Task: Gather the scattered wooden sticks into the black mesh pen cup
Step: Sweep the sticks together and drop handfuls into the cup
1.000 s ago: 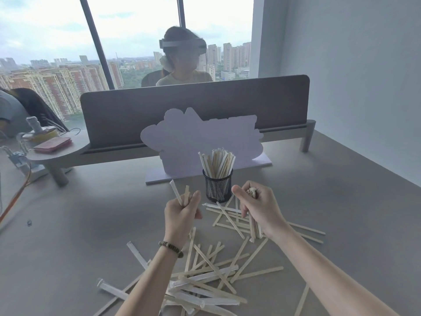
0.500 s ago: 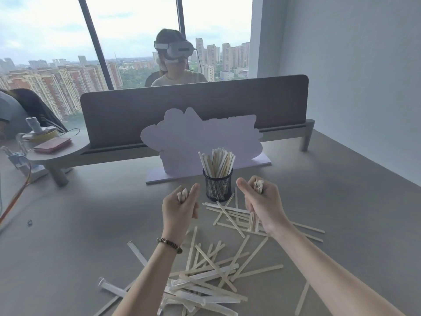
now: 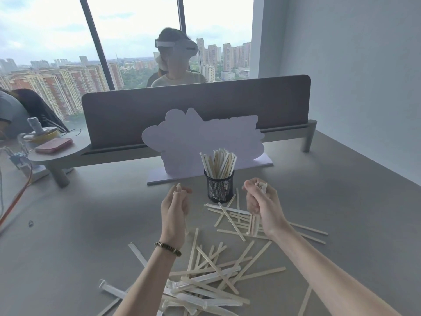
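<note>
Nearest the camera, a loose heap of pale flat wooden sticks point(image 3: 211, 267), some in thin white paper wrappers point(image 3: 200, 299), lies crisscrossed on the grey worktop point(image 3: 68, 247) between the two forearms. A dark beaded bracelet point(image 3: 168, 248) circles the left wrist. A second scatter of sticks point(image 3: 237, 218) lies farther on, under and just left of the right hand.

The left hand point(image 3: 175, 212) is raised above the worktop, closed into a fist around a few sticks whose tips show at its top. The right hand point(image 3: 262, 201) is likewise curled shut on a small bundle of sticks that hangs below the fist, with crumpled white paper showing at the top.

Between the hands and slightly beyond them stands the black mesh pen cup point(image 3: 219, 187), upright, already packed with sticks. Behind it stands a white cut-out board point(image 3: 200, 137) on a flat base, then a grey desk divider point(image 3: 196, 106). No writing can be read.
</note>
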Tool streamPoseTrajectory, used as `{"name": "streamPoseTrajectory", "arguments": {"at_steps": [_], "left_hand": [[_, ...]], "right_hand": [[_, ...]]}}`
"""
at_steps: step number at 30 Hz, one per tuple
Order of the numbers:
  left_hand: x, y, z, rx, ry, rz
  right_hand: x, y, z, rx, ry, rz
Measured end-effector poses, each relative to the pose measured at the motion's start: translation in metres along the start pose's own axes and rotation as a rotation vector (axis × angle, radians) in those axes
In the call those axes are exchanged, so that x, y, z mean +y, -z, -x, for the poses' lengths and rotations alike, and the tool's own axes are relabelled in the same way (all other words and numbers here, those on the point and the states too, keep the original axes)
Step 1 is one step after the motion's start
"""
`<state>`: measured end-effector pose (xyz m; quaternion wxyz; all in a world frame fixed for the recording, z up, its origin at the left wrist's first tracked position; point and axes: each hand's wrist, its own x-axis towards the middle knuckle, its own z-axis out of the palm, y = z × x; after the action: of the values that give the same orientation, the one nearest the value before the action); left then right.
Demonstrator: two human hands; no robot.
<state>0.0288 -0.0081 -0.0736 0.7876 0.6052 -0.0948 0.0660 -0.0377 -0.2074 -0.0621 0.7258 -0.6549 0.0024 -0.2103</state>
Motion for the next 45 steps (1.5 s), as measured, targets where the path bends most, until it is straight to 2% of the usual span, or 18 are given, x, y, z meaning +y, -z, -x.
{"name": "streamPoseTrajectory", "arguments": {"at_steps": [3, 7, 9, 12, 15, 18, 20, 24, 27, 31, 45], "left_hand": [[-0.006, 0.004, 0.002, -0.032, 0.011, -0.071], [-0.004, 0.015, 0.004, -0.116, 0.007, -0.237], [-0.003, 0.023, 0.002, -0.181, -0.019, -0.386], [0.001, 0.039, -0.004, -0.283, -0.084, -0.675], [0.01, 0.05, -0.008, -0.327, -0.048, -0.776], [0.022, 0.05, -0.01, -0.296, -0.056, -0.848], [0.03, 0.047, -0.012, -0.273, -0.071, -0.86], [0.044, 0.04, -0.025, -0.197, -0.136, -0.79], [0.056, 0.032, -0.037, -0.153, -0.178, -0.725], [0.064, 0.023, -0.05, -0.077, -0.196, -0.723], [0.077, -0.001, -0.084, -0.046, -0.16, -0.698]], "right_hand": [[0.003, 0.003, 0.003, -0.101, -0.045, 0.053], [-0.002, 0.013, 0.003, -0.185, -0.064, 0.331], [-0.005, 0.021, 0.0, -0.229, -0.055, 0.521], [-0.008, 0.031, -0.007, -0.211, 0.001, 0.741], [-0.013, 0.039, -0.013, -0.206, 0.025, 0.838], [-0.018, 0.043, -0.013, -0.206, -0.02, 0.785], [-0.027, 0.042, -0.017, -0.155, -0.019, 0.689], [-0.046, 0.035, -0.042, 0.066, 0.096, 0.468], [-0.052, 0.028, -0.068, 0.175, 0.16, 0.396], [-0.05, 0.022, -0.103, 0.225, 0.144, 0.412], [-0.015, -0.006, -0.146, -0.191, 0.115, 0.975]]}}
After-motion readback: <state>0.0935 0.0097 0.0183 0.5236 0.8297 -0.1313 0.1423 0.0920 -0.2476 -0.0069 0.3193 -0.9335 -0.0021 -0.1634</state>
